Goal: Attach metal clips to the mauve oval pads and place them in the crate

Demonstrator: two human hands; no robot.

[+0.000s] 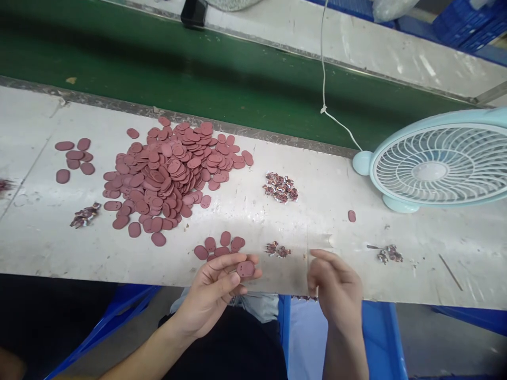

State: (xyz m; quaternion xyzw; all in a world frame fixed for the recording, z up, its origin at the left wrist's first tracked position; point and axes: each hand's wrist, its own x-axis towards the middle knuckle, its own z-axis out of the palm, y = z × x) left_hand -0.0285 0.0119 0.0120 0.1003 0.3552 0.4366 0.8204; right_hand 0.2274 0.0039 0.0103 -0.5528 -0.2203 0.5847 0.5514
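My left hand [216,290] holds a dark pink oval piece [246,269] with small holes between thumb and fingers, over the table's front edge. Just behind it lies a small group of similar ovals [225,239]. My right hand [336,282] is at the front edge with its fingers curled and blurred; whatever its fingertips hold, if anything, cannot be made out. Between the hands, slightly farther back, is a little cluster of shiny small parts [278,249]. A large heap of pink ovals [158,174] covers the table's left-centre.
A light blue fan [430,171] stands at the right, its white cord [324,79] crossing the green belt [237,74]. More shiny parts [281,187] lie mid-table and others [85,215] at left. A thin stick [450,272] rests at right. Below the edge is a blue bin [382,338].
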